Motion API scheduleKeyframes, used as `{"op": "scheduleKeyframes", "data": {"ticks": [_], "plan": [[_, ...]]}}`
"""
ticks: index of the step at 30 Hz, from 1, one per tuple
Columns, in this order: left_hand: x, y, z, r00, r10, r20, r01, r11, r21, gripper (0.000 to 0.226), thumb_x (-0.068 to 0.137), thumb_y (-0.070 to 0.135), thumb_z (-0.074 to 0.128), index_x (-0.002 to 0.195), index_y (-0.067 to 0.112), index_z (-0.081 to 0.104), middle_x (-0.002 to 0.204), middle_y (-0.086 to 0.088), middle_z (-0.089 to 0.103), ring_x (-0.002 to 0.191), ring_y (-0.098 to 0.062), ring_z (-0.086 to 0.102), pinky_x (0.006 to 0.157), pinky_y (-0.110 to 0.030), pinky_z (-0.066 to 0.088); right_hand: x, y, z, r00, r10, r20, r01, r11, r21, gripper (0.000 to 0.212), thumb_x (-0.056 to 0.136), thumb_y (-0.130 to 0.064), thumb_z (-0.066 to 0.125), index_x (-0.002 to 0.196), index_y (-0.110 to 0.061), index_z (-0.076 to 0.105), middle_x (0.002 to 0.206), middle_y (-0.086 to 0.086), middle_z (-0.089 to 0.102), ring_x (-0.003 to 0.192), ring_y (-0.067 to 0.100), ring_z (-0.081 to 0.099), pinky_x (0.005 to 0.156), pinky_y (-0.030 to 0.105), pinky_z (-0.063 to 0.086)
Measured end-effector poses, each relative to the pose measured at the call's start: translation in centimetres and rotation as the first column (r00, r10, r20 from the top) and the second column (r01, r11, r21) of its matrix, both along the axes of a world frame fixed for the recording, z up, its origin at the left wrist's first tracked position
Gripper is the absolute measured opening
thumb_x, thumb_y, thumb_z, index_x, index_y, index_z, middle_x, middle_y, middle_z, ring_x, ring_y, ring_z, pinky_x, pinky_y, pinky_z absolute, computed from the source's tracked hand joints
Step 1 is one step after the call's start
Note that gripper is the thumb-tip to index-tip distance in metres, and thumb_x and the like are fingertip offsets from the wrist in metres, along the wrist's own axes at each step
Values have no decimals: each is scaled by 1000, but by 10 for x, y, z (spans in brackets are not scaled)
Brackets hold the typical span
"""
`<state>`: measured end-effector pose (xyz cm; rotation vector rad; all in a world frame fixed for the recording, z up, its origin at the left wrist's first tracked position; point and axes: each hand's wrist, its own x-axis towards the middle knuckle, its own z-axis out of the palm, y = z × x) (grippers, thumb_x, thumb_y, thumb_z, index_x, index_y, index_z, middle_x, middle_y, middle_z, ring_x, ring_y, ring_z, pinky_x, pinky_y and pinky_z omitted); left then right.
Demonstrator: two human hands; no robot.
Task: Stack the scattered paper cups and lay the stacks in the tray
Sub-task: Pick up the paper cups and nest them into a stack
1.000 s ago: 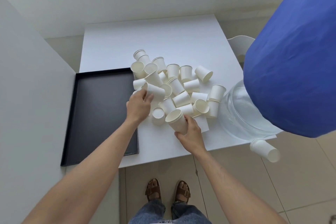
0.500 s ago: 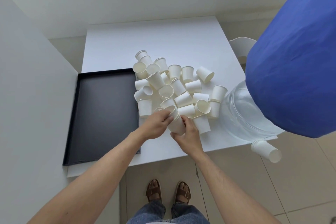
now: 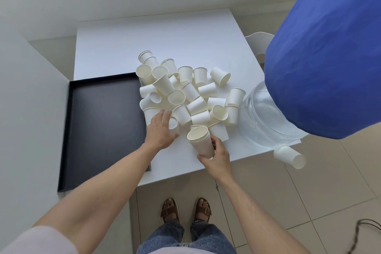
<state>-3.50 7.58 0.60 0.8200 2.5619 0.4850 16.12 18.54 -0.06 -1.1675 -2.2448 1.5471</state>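
From the head camera, the white paper cups (image 3: 186, 93) lay in a loose heap on the white counter (image 3: 156, 39), just right of the black tray (image 3: 103, 121). Most lay on their sides or tilted, mouths pointing every way; a few stood upright at the heap's far edge. All were plain, with rolled rims. The tray held nothing and sat at the counter's left side, its near end overhanging the counter's front edge.

A short stack of nested cups (image 3: 201, 140) stood out in front of the heap, right of the tray, tilted with its open mouth up and away from the person. The right hand (image 3: 215, 155) was wrapped around its lower part, fingers curled on the base.

The left hand (image 3: 160, 128) reached forward with fingers spread and flat, holding nothing, its fingertips touching cups at the heap's near-left edge, just beside the tray's right rim.

Further right of the tray, a clear glass bowl (image 3: 266, 117) sat at the counter's corner, partly hidden by a large blue shape (image 3: 325, 51). One stray cup (image 3: 289, 156) lay beyond the counter's edge.
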Motion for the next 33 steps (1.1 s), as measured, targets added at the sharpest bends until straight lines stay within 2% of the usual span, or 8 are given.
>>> {"op": "scheduleKeyframes", "data": {"ticks": [4,10,14,18,22,28,31,33], "plan": [[-4,13,-7,999,-6,38,8,999,-52,92,86,41,70,154,17,14,158,-9,24,139,-33,29,108,-46,34,8,-2,-2,1000,7,7,-7,1000,7,64,71,-16,80,128,-25,51,118,-9,59,108,12,55,87,27,47],[-3,12,-11,999,17,-32,-18,999,-37,64,92,32,63,146,13,34,134,-14,47,123,-34,43,99,-43,40,11,-4,-2,1000,-1,10,1,1000,1,63,72,-15,79,128,-24,51,119,-8,59,108,13,55,88,29,47],[-4,4,3,947,286,147,-308,937,165,63,89,34,65,144,16,40,137,-13,45,125,-32,45,98,-40,41,4,-5,0,1000,1,7,-1,1000,-13,61,73,-16,78,127,-24,51,120,-8,59,108,13,54,86,26,45],[3,-12,17,667,484,566,-694,681,235,52,85,39,66,130,17,54,123,-9,58,97,-24,64,87,-41,54,-5,-6,0,1000,3,-5,-4,999,-36,62,73,-17,79,127,-26,50,118,-9,59,107,12,55,85,25,46],[16,-30,19,296,297,908,-888,436,147,31,91,25,65,116,8,54,112,-15,61,90,-28,66,74,-33,57,-12,-7,0,1000,21,-12,-22,999,-36,61,73,-18,79,125,-31,48,117,-8,58,106,11,55,85,24,47],[37,-47,17,339,97,936,-714,674,189,74,73,27,78,136,14,41,121,-17,61,89,-27,69,77,-34,56,-20,-8,5,999,47,-24,-48,998,-51,61,73,-20,80,123,-34,48,117,-9,59,106,9,56,80,19,46],[35,-46,18,438,58,897,-651,709,271,95,68,24,81,135,49,19,118,-16,60,90,-30,71,75,-36,58,-21,-6,8,998,54,-37,-56,998,-41,60,73,-19,80,119,-39,46,117,-9,59,107,9,56,84,24,49],[32,-46,20,501,51,864,-605,735,307,96,68,24,83,137,50,22,118,-15,59,94,-30,72,77,-37,59,-19,-5,10,998,49,-39,-51,998,-44,60,73,-18,79,116,-42,46,115,-11,59,105,5,57,83,23,50]]}}
